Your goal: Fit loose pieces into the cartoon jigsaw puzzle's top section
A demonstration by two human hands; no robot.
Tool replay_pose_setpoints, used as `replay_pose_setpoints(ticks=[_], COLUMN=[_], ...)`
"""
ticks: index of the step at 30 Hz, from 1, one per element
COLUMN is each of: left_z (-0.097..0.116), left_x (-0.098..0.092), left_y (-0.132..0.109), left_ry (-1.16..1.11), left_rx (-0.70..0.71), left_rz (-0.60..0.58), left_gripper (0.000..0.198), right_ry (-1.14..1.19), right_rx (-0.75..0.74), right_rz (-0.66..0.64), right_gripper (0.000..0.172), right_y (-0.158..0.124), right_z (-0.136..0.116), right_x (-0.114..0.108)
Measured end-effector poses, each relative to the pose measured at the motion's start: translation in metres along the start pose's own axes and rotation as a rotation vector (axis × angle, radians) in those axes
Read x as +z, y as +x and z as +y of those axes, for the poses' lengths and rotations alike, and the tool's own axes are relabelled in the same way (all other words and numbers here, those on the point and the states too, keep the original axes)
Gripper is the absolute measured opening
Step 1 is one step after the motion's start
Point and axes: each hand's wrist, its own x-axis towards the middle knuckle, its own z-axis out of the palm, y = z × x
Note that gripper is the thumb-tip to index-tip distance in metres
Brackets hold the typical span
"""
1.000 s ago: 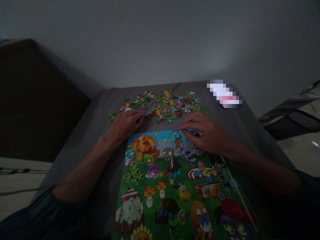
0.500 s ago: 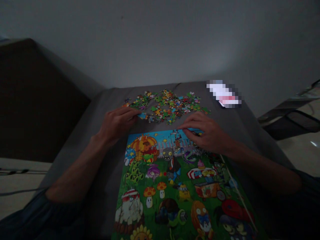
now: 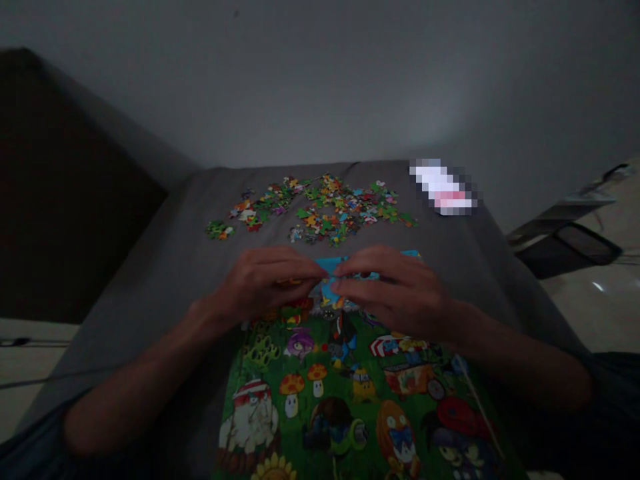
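"Grey cloth (image 3: 165, 267) carries what, on your feed?"
"I count one picture puzzle (image 3: 350, 400), one loose heap of pieces (image 3: 325, 207) beyond it, and two hands."
"And the hands?"
"Left hand (image 3: 265, 283) and right hand (image 3: 395, 293) are both curled, fingertips meeting on a blue piece (image 3: 327, 268) at the puzzle's far edge. Too dim for me to tell which one grips it."

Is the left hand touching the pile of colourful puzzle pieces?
Apart: head view shows grey cloth between the left hand and the pile of colourful puzzle pieces.
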Motion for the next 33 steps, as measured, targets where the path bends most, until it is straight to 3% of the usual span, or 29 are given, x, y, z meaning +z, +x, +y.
replay_pose_setpoints(ticks=[6,10,17,21,26,33], left_z=[-0.025,-0.03,-0.038,-0.042,-0.041,-0.044], left_x=[-0.023,-0.029,-0.024,-0.023,-0.022,-0.021], left_y=[-0.004,-0.005,-0.008,-0.011,-0.012,-0.012], left_ry=[0.102,0.131,0.092,0.108,0.124,0.117], left_rx=[-0.145,-0.233,-0.103,-0.063,-0.051,-0.053], left_rz=[0.329,0.439,0.415,0.419,0.375,0.362], left_gripper=[0.012,0.013,0.015,0.017,0.019,0.02], right_ry=[-0.184,-0.238,-0.234,-0.254,-0.237,-0.115], right_rx=[0.123,0.138,0.097,0.016,0.035,0.044], right_rz=[-0.078,-0.239,-0.26,-0.306,-0.461,-0.497], right_gripper=[0.033,0.044,0.02,0.023,0.023,0.02], right_y=[-0.003,-0.009,0.009,0.017,0.009,0.01], right_z=[0.011,0.014,0.021,0.025,0.026,0.024], right_x=[0.0,0.009,0.015,0.029,0.046,0.044])
